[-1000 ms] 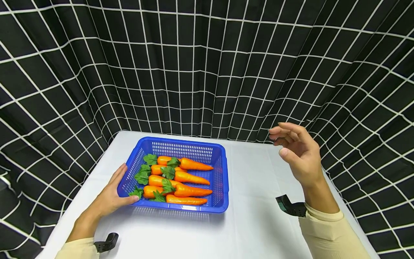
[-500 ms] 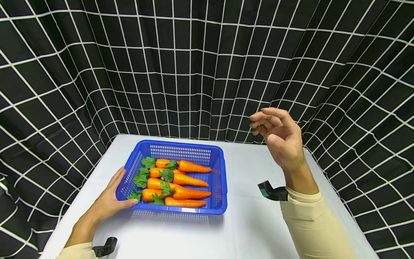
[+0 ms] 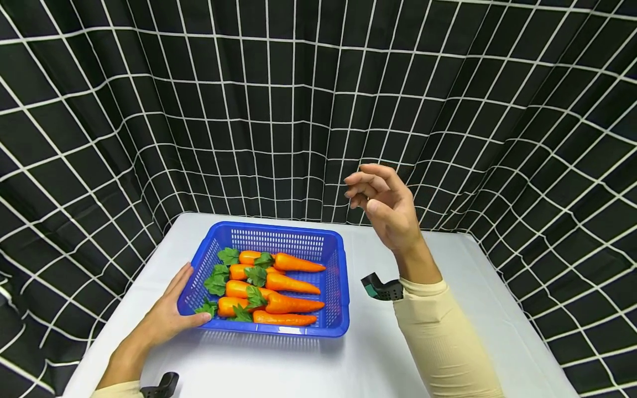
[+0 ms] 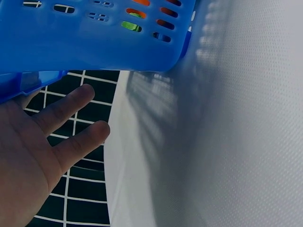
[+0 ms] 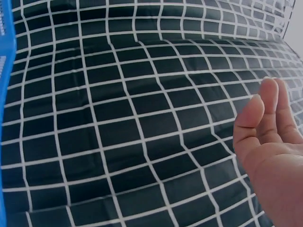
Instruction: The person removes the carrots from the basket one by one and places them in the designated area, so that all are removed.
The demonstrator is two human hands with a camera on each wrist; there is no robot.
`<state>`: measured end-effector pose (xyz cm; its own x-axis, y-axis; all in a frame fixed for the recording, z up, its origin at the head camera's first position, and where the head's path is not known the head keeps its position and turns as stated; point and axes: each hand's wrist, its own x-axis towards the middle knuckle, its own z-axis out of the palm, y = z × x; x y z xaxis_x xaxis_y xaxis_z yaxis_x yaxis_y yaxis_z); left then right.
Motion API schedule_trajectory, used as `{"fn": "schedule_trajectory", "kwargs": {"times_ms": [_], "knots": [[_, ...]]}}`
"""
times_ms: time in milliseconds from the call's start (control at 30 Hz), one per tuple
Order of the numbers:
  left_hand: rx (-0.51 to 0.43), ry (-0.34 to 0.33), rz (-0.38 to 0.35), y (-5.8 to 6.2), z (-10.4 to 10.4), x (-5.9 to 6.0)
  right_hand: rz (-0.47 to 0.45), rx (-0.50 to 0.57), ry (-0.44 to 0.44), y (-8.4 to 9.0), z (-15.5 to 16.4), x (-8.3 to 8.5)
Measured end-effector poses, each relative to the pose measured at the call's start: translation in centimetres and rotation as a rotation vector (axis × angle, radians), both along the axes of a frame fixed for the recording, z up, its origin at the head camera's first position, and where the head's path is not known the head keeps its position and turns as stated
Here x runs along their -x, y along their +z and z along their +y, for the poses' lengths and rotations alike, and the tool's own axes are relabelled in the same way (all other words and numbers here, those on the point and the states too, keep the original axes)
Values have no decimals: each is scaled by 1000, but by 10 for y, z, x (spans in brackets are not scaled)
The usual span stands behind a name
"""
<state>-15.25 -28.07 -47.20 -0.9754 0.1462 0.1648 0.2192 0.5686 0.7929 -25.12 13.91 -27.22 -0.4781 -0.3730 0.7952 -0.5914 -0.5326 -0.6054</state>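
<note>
A blue slotted plastic basket [image 3: 343,287] stands on the white-covered table, holding several orange carrots [image 3: 293,302] with green leaves. My left hand [image 3: 164,312] lies at its near left corner, thumb against the front rim and fingers along the left side. In the left wrist view, two fingers [image 4: 78,101] of that hand stretch out straight and spread, below the basket's blue wall [image 4: 94,45]. Raised to the right of the basket, my right hand [image 3: 390,213] has its fingers loosely bent and holds nothing. The right wrist view shows the basket's edge at the far left.
White cloth covers the table [image 3: 448,276], with its back edge behind the basket. Black curtains [image 3: 278,110] with a white grid close in the back and both sides. Each wrist wears a black band with a small mount [image 3: 383,288].
My right hand has moved left through the air, nearer to the basket. The left hand stays at the basket's corner, and the basket and carrots keep their arrangement. The head view has shifted slightly.
</note>
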Motion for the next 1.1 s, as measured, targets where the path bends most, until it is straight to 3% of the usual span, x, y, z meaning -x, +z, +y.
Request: {"fn": "schedule_trajectory", "kwargs": {"times_ms": [467, 733, 1100], "knots": [[-35, -9, -2, 2, 0, 0, -118, -58, -4, -28, -34, 27], [-12, 5, -21, 3, 2, 1, -274, -228, -86, -52, -55, 44], [-18, 0, -24, 5, 1, -2, -333, -452, -208, -88, -81, 63]]}}
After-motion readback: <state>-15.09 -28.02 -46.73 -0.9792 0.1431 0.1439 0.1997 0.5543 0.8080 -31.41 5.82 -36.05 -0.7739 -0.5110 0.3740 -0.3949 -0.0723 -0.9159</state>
